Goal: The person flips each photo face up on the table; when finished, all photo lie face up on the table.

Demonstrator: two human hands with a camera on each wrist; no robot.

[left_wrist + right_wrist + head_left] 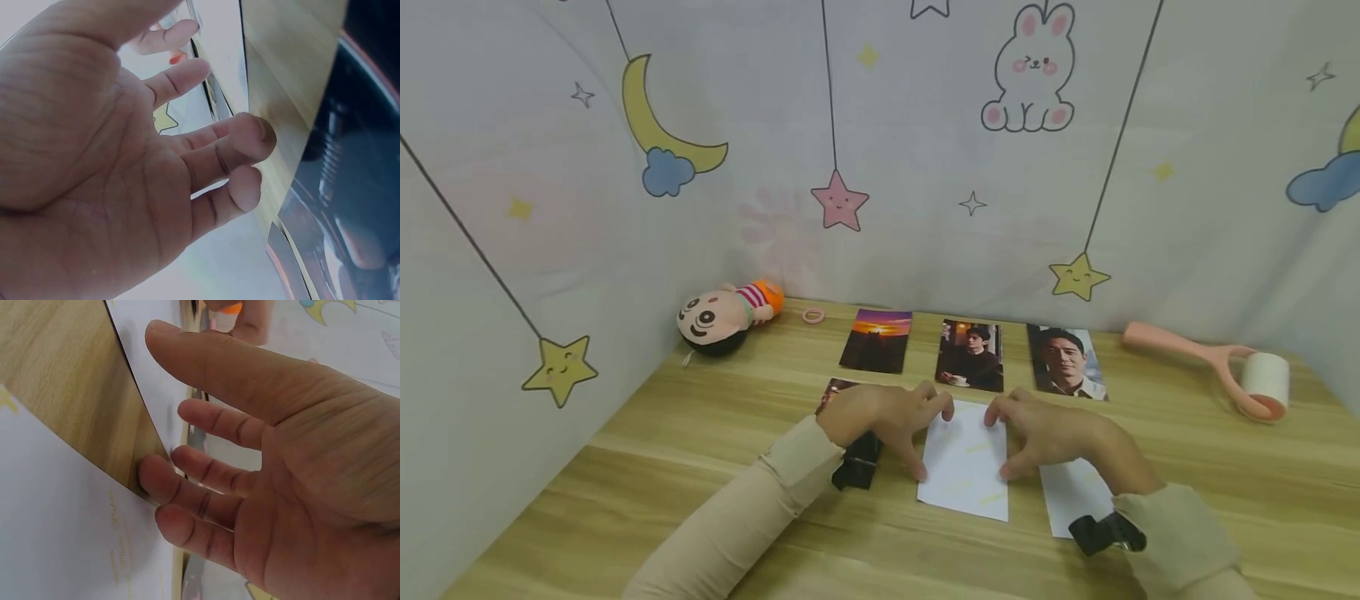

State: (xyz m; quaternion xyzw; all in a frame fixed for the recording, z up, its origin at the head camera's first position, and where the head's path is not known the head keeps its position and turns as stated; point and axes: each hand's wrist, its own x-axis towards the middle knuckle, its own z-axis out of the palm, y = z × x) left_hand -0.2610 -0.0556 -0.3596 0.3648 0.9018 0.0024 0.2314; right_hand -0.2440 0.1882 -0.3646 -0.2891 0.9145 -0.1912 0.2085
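A white rectangular card (964, 467) with faint yellow marks lies flat on the table between both hands. My left hand (898, 417) is at its left edge, thumb low and fingertips near the upper left corner. Across from it, my right hand (1052, 429) has its thumb and fingertips at the right edge. Loosely bent, spread fingers (247, 137) show in the left wrist view. Beneath the left hand lies a dark photo (356, 137), partly hidden. A second white card (75, 519) with yellow marks lies under the right hand, partly covered.
Along the back lie a sunset photo (876, 340), a photo of a person with a cup (970, 356) and a portrait photo (1066, 362). A doll (722, 317) and a pink ring (813, 316) are back left; a pink-handled lint roller (1217, 367) lies right. A patterned curtain (917, 125) hangs behind.
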